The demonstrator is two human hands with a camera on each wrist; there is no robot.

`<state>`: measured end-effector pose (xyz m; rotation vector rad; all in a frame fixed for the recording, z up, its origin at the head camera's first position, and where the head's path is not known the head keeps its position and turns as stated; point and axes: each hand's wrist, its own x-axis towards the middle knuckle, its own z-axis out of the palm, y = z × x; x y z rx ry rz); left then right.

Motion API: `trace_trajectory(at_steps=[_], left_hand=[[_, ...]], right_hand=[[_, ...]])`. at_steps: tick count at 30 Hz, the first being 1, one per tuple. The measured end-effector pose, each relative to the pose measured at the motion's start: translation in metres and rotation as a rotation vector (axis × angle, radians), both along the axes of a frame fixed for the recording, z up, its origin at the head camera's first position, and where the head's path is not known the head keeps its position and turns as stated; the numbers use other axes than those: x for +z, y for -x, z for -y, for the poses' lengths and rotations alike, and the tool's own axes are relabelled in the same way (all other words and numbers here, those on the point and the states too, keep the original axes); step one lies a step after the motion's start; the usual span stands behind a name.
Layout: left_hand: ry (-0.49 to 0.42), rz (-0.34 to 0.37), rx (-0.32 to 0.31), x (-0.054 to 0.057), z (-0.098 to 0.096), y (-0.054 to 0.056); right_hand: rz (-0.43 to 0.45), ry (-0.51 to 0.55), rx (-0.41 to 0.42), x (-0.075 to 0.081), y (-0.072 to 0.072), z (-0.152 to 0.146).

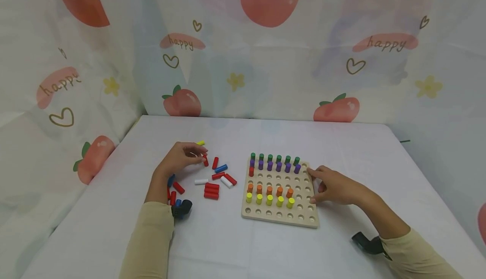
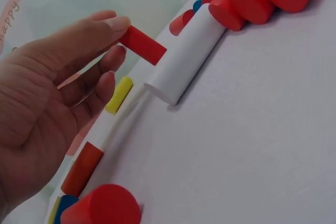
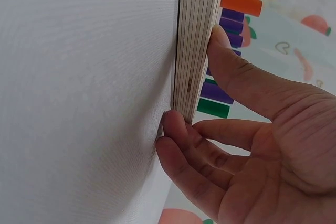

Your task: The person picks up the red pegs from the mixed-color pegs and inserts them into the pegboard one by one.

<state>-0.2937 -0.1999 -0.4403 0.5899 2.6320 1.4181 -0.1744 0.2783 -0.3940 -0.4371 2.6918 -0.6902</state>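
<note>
A small red peg (image 1: 205, 161) is pinched between the fingertips of my left hand (image 1: 180, 157), just above the cloth; the left wrist view shows the peg (image 2: 143, 44) sticking out past the thumb. The wooden pegboard (image 1: 306, 212) lies flat on the table's middle right. Standing in its holes are rows of green, purple, orange and yellow pegs, and a single red peg (image 1: 251, 171) at the left side. My right hand (image 1: 336, 186) holds the board's right edge. In the right wrist view the thumb lies along the top edge and the other fingers bend by the corner.
Loose pegs lie left of the board: a cluster of red ones (image 1: 211, 191), a blue one (image 1: 221, 168), a white one (image 1: 201, 181) and a yellow one (image 1: 201, 143). More red and blue pegs sit beside the left forearm. A patterned curtain (image 1: 265, 72) surrounds the white-covered table (image 1: 212, 245).
</note>
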Motion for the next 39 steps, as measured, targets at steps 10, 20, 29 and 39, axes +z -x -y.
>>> trace_trajectory(at_steps=[10,20,29,39], left_hand=[[0.033,0.039,-0.011,-0.004,-0.002,0.002],[0.056,0.057,-0.010,-0.005,-0.005,0.004],[0.066,0.070,0.002,-0.001,-0.006,0.000],[0.081,0.035,-0.013,0.015,-0.010,-0.004]], right_hand=[[0.003,0.001,-0.007,0.000,0.000,-0.001],[0.002,0.002,-0.006,0.001,0.001,-0.002],[0.007,0.010,-0.018,0.000,0.000,-0.001],[0.009,0.008,-0.011,0.000,-0.001,0.001]])
